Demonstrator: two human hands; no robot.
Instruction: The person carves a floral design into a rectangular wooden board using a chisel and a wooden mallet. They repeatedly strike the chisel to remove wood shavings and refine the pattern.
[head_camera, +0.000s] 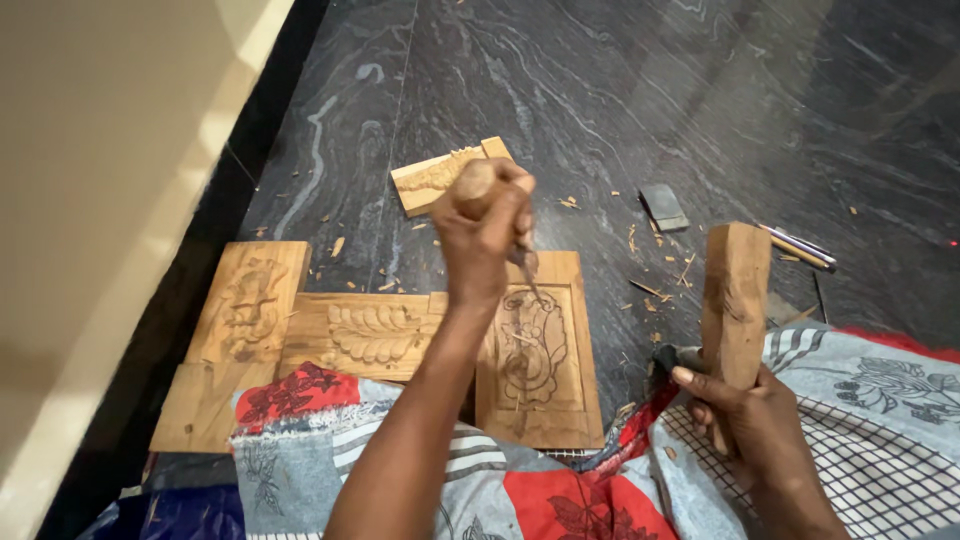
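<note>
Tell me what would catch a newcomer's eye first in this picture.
Centre frame, the left hand grips a chisel whose tip rests on a carved wooden panel on the dark stone floor. At right, the right hand holds a wooden mallet upright, apart from the chisel.

No packages, labels, signs or screens seen anywhere in view.
</note>
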